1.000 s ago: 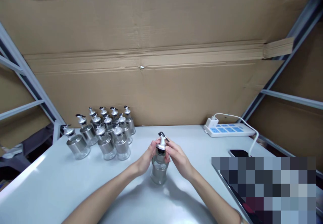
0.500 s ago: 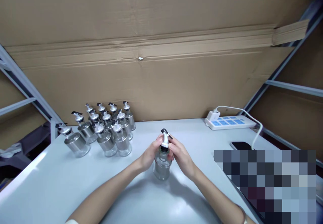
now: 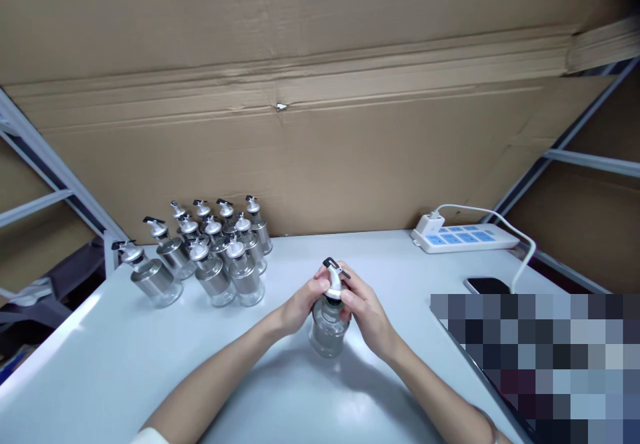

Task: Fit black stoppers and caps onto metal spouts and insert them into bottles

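A clear glass oil bottle [image 3: 327, 337] stands on the table in front of me. On its neck sits a silver pour spout [image 3: 334, 284] with a black flip lever on top. My left hand [image 3: 303, 304] grips the spout's collar from the left, thumb and fingers closed round it. From the other side, my right hand [image 3: 367, 314] holds the same collar, with its thumb on the silver rim and some fingers hidden behind the bottle.
Several oil bottles [image 3: 213, 281] with metal sleeves and silver spouts stand grouped at the back left. A white power strip [image 3: 465, 239] with a plugged-in charger lies at the back right, and a phone [image 3: 487, 286] nearer me. Cardboard [image 3: 320, 171] walls off the table's back.
The spout now tilts more to the left on the bottle, and its collar shows more from above. Both hands stay around it. The whole view has shifted slightly.
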The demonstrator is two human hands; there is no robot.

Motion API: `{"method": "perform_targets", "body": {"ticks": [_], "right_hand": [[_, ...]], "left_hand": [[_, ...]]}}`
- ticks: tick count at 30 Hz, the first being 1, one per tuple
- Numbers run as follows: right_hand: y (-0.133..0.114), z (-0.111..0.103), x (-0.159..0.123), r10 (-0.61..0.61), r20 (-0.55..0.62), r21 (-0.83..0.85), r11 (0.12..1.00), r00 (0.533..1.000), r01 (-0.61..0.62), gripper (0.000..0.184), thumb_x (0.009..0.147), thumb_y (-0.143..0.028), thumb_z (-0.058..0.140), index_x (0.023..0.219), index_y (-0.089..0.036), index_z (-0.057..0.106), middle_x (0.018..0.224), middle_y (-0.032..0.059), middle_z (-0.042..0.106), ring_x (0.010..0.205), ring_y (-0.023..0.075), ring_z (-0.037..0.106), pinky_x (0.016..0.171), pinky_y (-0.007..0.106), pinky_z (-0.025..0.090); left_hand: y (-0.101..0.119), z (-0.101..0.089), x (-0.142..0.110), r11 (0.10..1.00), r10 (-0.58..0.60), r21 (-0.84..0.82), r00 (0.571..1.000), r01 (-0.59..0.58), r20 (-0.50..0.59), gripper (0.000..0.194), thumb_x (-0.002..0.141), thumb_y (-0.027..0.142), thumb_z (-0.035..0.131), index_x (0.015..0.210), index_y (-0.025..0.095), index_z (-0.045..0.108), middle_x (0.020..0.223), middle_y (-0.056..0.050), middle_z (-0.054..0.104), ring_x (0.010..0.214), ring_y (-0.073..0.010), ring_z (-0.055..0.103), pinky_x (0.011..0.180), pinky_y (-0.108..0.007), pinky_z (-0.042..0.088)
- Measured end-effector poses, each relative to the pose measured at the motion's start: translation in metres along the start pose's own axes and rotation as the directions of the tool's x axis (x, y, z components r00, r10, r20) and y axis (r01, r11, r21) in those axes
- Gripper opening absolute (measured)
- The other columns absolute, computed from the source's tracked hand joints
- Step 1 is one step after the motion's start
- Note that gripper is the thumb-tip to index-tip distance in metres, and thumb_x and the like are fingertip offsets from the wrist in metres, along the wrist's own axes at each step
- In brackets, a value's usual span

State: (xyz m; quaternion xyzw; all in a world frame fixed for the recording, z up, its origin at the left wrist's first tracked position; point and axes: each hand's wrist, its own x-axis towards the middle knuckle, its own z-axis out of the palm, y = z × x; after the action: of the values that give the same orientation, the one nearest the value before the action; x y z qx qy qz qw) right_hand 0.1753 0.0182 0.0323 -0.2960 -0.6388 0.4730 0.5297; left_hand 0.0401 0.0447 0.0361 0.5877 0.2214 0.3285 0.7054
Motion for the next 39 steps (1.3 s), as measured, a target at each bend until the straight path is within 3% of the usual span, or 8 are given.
{"method": "perform_targets", "body": {"ticks": [3,5,7,11,18,22,29,39], "right_hand": [[0.002,-0.001,-0.002,-0.098,0.015,-0.081,0.992,0.995,0.099,0.044,0.088,-0.058,0.046,0.103,-0.021,0.066,0.099,0.0070,0.058,0.082,0.0192,0.056,0.064,0.026,0.050],[0.002,-0.002,-0.004,-0.152,0.028,-0.130,0.979,0.988,0.154,0.044,0.089,-0.057,0.045,0.103,-0.021,0.065,0.105,0.0088,0.061,0.094,0.0230,0.058,0.082,0.033,0.049],[0.003,-0.003,-0.004,-0.160,0.035,-0.148,0.975,0.986,0.164,0.043,0.090,-0.056,0.044,0.104,-0.021,0.064,0.109,0.0098,0.062,0.099,0.0240,0.059,0.088,0.035,0.048],[0.007,0.000,-0.006,-0.168,0.007,-0.174,0.970,0.986,0.167,0.043,0.091,-0.056,0.042,0.106,-0.021,0.063,0.109,0.0102,0.061,0.099,0.0241,0.060,0.087,0.035,0.049],[0.026,0.015,-0.010,-0.213,-0.188,-0.166,0.969,0.959,0.183,0.046,0.090,-0.061,0.040,0.099,-0.022,0.062,0.096,0.0074,0.061,0.088,0.0218,0.061,0.080,0.033,0.050],[0.028,0.022,-0.008,-0.230,-0.243,-0.159,0.968,0.942,0.196,0.046,0.090,-0.061,0.041,0.095,-0.021,0.064,0.095,0.0084,0.063,0.086,0.0221,0.062,0.078,0.034,0.051],[0.027,0.024,-0.008,-0.316,-0.253,-0.239,0.936,0.914,0.257,0.035,0.094,-0.051,0.041,0.095,-0.024,0.063,0.086,0.0060,0.065,0.078,0.0211,0.062,0.070,0.033,0.050],[0.027,0.024,-0.013,-0.364,-0.225,-0.286,0.911,0.904,0.297,0.029,0.097,-0.043,0.036,0.100,-0.025,0.058,0.090,0.0054,0.064,0.079,0.0208,0.061,0.069,0.033,0.050]], "left_hand": [[-0.001,-0.001,0.000,1.000,0.017,0.009,0.999,-0.017,-0.029,0.044,0.066,0.059,0.057,0.074,0.015,0.056,0.070,-0.004,0.058,0.068,-0.0185,0.053,0.068,-0.031,0.041],[-0.001,-0.003,0.000,1.000,0.026,0.014,0.998,-0.025,-0.055,0.039,0.064,0.052,0.062,0.077,0.015,0.058,0.077,-0.004,0.060,0.074,-0.0187,0.053,0.072,-0.030,0.040],[-0.002,-0.004,0.000,1.000,0.025,0.019,0.997,-0.024,-0.070,0.035,0.064,0.047,0.061,0.075,0.014,0.059,0.078,-0.005,0.061,0.075,-0.0189,0.052,0.071,-0.029,0.039],[-0.008,-0.003,-0.001,0.999,0.034,0.037,0.990,-0.029,-0.136,0.030,0.065,0.045,0.054,0.065,0.015,0.057,0.069,-0.004,0.057,0.070,-0.0179,0.048,0.068,-0.029,0.037],[-0.016,0.014,-0.004,0.992,0.105,0.094,0.950,-0.080,-0.293,0.045,0.074,0.059,0.047,0.068,0.016,0.053,0.065,-0.002,0.049,0.065,-0.0154,0.041,0.064,-0.028,0.036],[-0.015,0.021,-0.005,0.986,0.147,0.129,0.923,-0.108,-0.355,0.046,0.077,0.060,0.045,0.065,0.016,0.052,0.065,-0.002,0.048,0.065,-0.0158,0.041,0.064,-0.028,0.037],[-0.015,0.021,-0.005,0.949,0.306,0.180,0.896,-0.259,-0.322,0.043,0.083,0.058,0.042,0.079,0.017,0.054,0.077,-0.004,0.056,0.073,-0.0187,0.050,0.071,-0.029,0.042],[-0.014,0.024,-0.008,0.930,0.336,0.251,0.896,-0.267,-0.291,0.055,0.086,0.065,0.037,0.088,0.015,0.058,0.085,-0.007,0.061,0.078,-0.0212,0.056,0.074,-0.031,0.044]]}}
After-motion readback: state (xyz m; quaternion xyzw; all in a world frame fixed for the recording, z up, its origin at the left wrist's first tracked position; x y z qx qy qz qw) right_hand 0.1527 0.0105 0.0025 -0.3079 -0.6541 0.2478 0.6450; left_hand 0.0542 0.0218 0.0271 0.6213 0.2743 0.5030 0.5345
